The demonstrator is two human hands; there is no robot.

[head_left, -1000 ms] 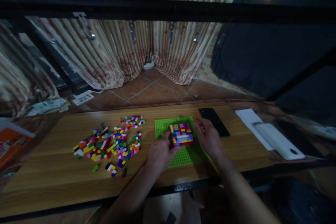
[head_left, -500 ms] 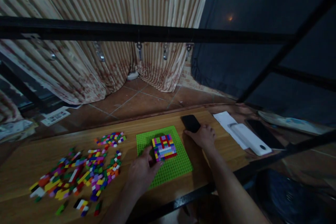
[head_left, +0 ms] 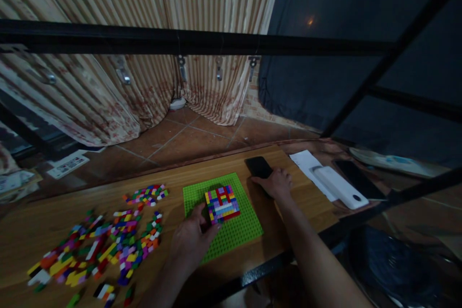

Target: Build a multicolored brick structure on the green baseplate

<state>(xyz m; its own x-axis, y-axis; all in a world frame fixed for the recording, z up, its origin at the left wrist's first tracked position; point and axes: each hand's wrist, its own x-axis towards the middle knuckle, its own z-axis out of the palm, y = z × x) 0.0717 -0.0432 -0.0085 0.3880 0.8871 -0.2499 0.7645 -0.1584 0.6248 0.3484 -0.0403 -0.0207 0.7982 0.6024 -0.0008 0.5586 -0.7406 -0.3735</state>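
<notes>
A square block of interlocking toy bricks [head_left: 224,203] in many colours sits on a green studded baseplate [head_left: 245,232]. Its top carries a red pattern and a pale strip. My left hand [head_left: 191,238] holds the block's near left corner, fingers along the left side and thumb at the front edge. A black phone [head_left: 259,167] lies on the table just beyond the baseplate's right side. Over its near end is my right hand [head_left: 277,184], thumb on the left and fingers on the right; the hand hides that end.
Loose toy bricks [head_left: 108,245] are heaped on the wooden table [head_left: 169,279] at left. At right lie a white paper [head_left: 306,163], a white device [head_left: 341,186] and a dark flat slab [head_left: 359,180]. A black metal bar [head_left: 216,42] with hanging clips crosses ahead, before striped curtains.
The whole view has shifted slightly, so the things sit a little further left. Both hands keep their places, the left at the brick block and the right at the phone.
</notes>
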